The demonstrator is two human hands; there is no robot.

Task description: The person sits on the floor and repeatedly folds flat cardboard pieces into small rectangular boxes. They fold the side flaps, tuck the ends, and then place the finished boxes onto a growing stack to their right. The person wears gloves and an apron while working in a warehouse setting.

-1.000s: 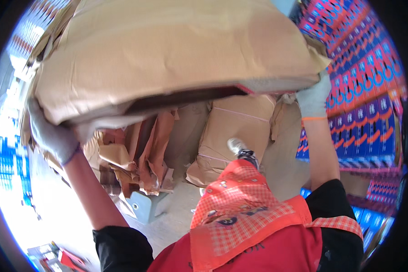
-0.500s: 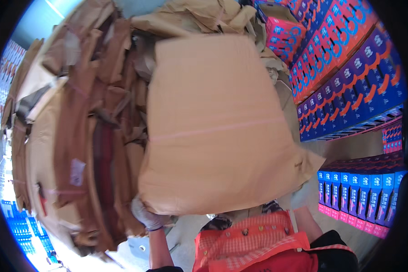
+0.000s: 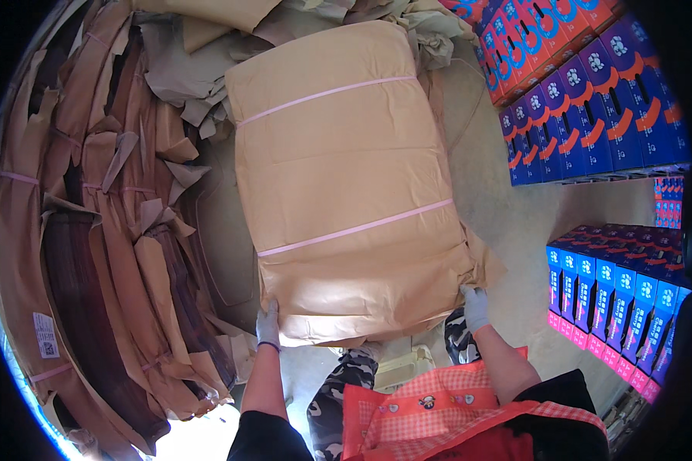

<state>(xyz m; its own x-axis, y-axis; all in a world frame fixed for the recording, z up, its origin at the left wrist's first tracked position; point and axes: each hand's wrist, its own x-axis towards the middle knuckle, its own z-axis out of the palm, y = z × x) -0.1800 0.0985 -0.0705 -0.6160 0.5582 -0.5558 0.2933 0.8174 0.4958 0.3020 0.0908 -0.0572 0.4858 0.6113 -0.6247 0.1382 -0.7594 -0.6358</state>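
Note:
A large flat bundle wrapped in brown kraft paper [image 3: 346,177] lies in front of me, with two pink straps [image 3: 357,227] running across it. My left hand [image 3: 269,324], in a pale glove, closes round its near left corner. At the near right corner my right hand [image 3: 476,307], also gloved, grips the wrapping beside a loose paper flap [image 3: 486,265]. The fingers of both hands are partly hidden by the paper. The underside of the bundle is out of sight.
Stacked strapped brown-paper bundles [image 3: 104,230], with torn wrapping, rise on the left. Crumpled brown paper [image 3: 188,65] lies beyond. Along the right stand rows of blue-and-orange cartons [image 3: 592,123] and blue-and-pink cartons [image 3: 615,300]. A pale plastic stool or crate [image 3: 404,367] is by my legs.
The bundle now sits flatter, with both straps showing instead of one. My right hand, hidden before, shows at the near right corner. The view has shifted, with the left stack filling more of it.

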